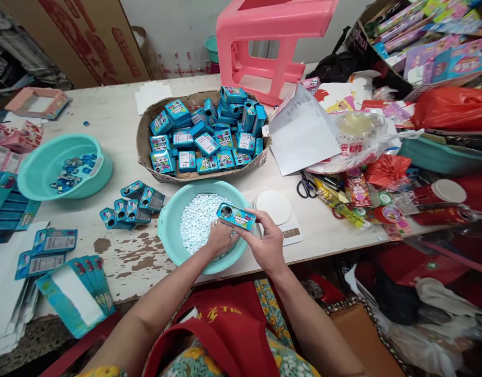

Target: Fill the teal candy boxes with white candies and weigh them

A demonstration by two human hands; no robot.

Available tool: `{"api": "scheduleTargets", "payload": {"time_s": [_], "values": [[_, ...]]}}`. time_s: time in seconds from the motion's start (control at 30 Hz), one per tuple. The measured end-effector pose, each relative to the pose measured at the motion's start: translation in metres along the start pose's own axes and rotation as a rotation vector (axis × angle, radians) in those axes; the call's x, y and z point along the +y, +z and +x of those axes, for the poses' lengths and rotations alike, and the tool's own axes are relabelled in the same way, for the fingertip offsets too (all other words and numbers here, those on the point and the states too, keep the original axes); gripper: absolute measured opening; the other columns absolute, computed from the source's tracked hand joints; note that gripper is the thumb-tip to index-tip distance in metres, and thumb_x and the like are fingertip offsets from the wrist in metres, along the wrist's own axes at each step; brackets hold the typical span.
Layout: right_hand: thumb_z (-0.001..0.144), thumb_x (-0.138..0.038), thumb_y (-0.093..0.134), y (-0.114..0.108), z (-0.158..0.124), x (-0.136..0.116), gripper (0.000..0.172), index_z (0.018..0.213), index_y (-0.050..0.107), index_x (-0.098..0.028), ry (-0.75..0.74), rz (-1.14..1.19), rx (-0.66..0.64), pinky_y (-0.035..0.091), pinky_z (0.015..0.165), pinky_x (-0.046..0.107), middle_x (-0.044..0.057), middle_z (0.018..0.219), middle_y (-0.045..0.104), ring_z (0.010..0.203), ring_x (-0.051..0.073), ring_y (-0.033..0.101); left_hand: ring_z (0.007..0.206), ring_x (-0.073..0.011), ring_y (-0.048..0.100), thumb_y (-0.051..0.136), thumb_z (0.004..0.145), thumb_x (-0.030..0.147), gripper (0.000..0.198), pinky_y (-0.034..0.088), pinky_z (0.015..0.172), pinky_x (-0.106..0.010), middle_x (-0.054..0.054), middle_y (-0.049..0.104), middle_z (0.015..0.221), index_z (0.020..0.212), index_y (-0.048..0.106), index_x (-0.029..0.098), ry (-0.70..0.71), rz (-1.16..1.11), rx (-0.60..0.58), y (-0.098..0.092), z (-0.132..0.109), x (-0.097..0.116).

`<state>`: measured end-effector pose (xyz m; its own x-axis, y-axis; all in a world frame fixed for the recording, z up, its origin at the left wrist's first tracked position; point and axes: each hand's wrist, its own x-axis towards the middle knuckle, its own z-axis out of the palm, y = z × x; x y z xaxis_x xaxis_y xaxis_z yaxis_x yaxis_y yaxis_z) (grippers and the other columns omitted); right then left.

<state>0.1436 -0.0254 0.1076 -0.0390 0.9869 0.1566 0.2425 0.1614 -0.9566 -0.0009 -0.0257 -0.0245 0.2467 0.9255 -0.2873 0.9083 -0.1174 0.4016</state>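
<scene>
A small blue candy box (244, 220) with a round dark opening at its left end is held in my right hand (266, 241), thumb and fingers around its right end. The box is over a turquoise basin (168, 230) of small pale candies (199, 214). My left hand (221, 238) is down at the candies, just under the box; its fingertips are partly hidden, and what they hold cannot be made out. Behind the basin, a cardboard tray (146, 159) bears many blue boxes (207, 144). Several more boxes (133, 207) lie left of the basin.
At the left is a turquoise basin (36, 173) with round blue and silver pieces. Flattened blue cartons (74, 293) lie at the front left. A white scale (274, 209), black scissors (306, 187) and a pink stool (260, 68) are to the right and back. Bags and packaging crowd the right.
</scene>
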Motion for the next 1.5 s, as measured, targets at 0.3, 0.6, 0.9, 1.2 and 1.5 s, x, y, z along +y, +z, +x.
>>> {"api": "scheduleTargets", "payload": {"time_s": [0.3, 0.6, 0.9, 1.2, 1.5], "values": [[0.072, -0.034, 0.073, 0.029, 0.001, 0.039, 0.041, 0.110, 0.061, -0.021, 0.158, 0.093, 0.009, 0.049, 0.085, 0.034, 0.004, 0.102, 0.066, 0.091, 0.019, 0.062, 0.095, -0.0298, 0.055, 0.055, 0.075, 0.038, 0.032, 0.043, 0.079, -0.040, -0.012, 0.060, 0.101, 0.100, 0.061, 0.020, 0.027, 0.046, -0.274, -0.023, -0.056, -0.052], [0.074, -0.021, 0.069, 0.062, -0.008, 0.070, 0.031, 0.104, 0.061, -0.021, 0.065, -0.224, -0.165, 0.047, 0.084, 0.038, 0.006, 0.098, 0.064, 0.096, 0.024, 0.059, 0.052, -0.0150, 0.053, 0.059, 0.074, 0.037, 0.018, 0.037, 0.048, -0.023, 0.002, 0.053, 0.055, 0.077, 0.056, 0.019, -0.438, -0.830, 0.196, -0.061, -0.043, -0.058], [0.074, -0.019, 0.070, 0.068, -0.013, 0.037, 0.032, 0.104, 0.061, -0.022, -0.007, -0.272, -0.309, 0.047, 0.082, 0.036, 0.005, 0.097, 0.064, 0.094, 0.024, 0.059, 0.062, -0.0145, 0.061, 0.059, 0.075, 0.032, 0.017, 0.047, 0.057, -0.025, 0.001, 0.056, 0.065, 0.076, 0.050, 0.018, -0.265, -1.745, 0.770, -0.097, -0.031, -0.015], [0.071, -0.020, 0.073, 0.063, -0.006, 0.025, 0.031, 0.100, 0.063, -0.024, 0.022, -0.302, -0.275, 0.044, 0.081, 0.035, 0.003, 0.095, 0.066, 0.092, 0.023, 0.060, 0.051, -0.0121, 0.058, 0.063, 0.077, 0.040, 0.026, 0.047, 0.056, -0.025, 0.004, 0.051, 0.054, 0.072, 0.049, 0.018, -0.309, -1.745, 0.863, -0.111, -0.020, -0.006], [0.069, -0.021, 0.075, 0.055, -0.003, 0.022, 0.032, 0.099, 0.064, -0.023, 0.055, -0.254, -0.250, 0.045, 0.081, 0.035, 0.003, 0.094, 0.066, 0.092, 0.023, 0.061, 0.048, -0.0113, 0.055, 0.061, 0.079, 0.045, 0.036, 0.044, 0.050, -0.024, 0.002, 0.050, 0.053, 0.060, 0.047, 0.017, -0.312, -1.736, 0.857, -0.117, -0.016, 0.007]]}}
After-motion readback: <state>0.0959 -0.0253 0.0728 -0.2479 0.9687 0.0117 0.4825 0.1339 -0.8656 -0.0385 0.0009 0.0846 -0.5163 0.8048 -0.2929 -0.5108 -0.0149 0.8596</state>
